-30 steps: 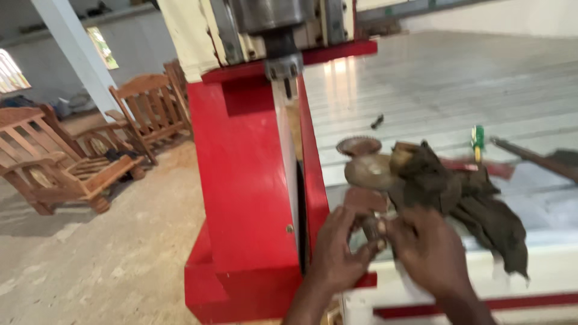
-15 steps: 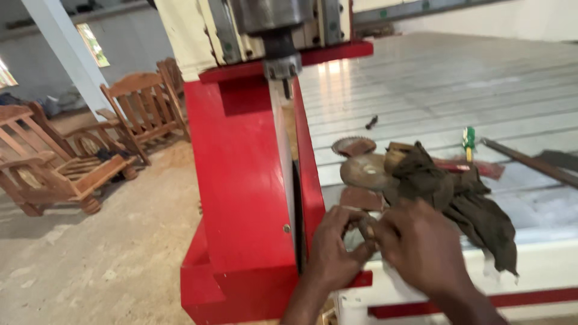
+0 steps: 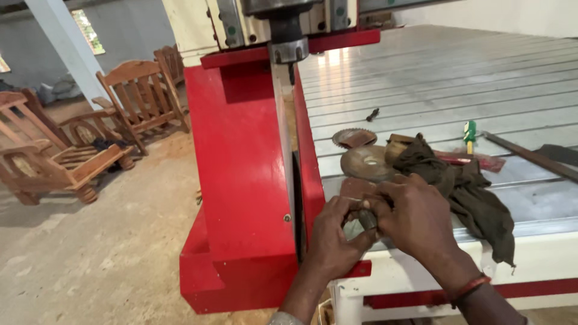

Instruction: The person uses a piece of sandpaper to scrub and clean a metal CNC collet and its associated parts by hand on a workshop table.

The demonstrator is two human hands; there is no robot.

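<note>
Both hands, left hand (image 3: 334, 232) and right hand (image 3: 415, 219), are gripping a small metal part (image 3: 359, 221) closed at the worktop's (image 3: 433, 90) near edge; keeping it steady over the worktop seems wise.

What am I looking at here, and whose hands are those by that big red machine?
The picture comes from a camera on a person's head, looking down at their own hands. The left hand and right hand together grip a small metal part; what it is cannot be told. Beside them stands a red machine column with a spindle above a grey slotted table. On the table lie round saw blades, a dark rag and a green-handled tool. Wooden chairs stand behind.
</note>
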